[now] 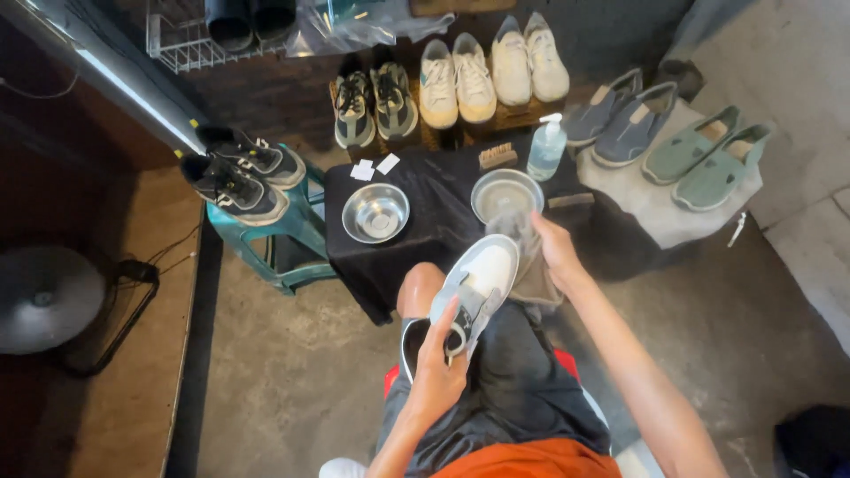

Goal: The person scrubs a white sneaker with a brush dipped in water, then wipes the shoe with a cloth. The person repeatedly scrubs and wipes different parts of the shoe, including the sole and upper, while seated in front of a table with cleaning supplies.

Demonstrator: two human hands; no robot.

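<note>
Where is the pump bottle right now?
In the head view the pump bottle stands upright at the far right of the black-covered table, just behind the right-hand metal bowl and right of the brush.

Only 1 view, from a camera worn on the head of a seated person. It looks steeply down and forward, close over the lap and knee, across the black-draped worktop [425, 190] to the shoes lined up beyond it on the floor [283, 372].
</note>
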